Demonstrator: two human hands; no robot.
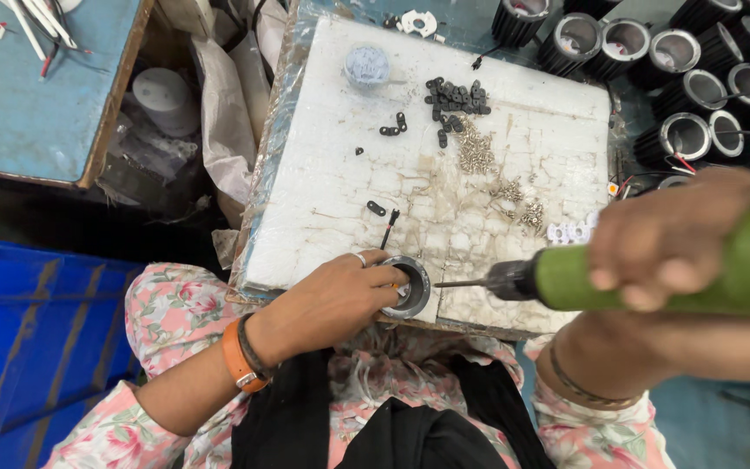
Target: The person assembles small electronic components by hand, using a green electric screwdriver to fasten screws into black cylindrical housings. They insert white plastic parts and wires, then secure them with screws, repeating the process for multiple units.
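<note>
My left hand (336, 300) rests on a round black lamp housing (410, 287) at the near edge of a white foam board (479, 182), fingers curled over its rim. My right hand (679, 239) grips a green electric screwdriver (653, 274) held level, its thin bit pointing left toward the housing, tip just right of it. A black clip (376, 208) and a small dark screw piece (389, 227) lie just beyond my left hand.
A pile of black clips (457, 97), heaps of small screws (475, 149), and a round grey disc (366, 62) lie on the board. Several black lamp housings (696, 87) stand at the right back. A blue table (36, 87) and blue crate (28, 330) are at left.
</note>
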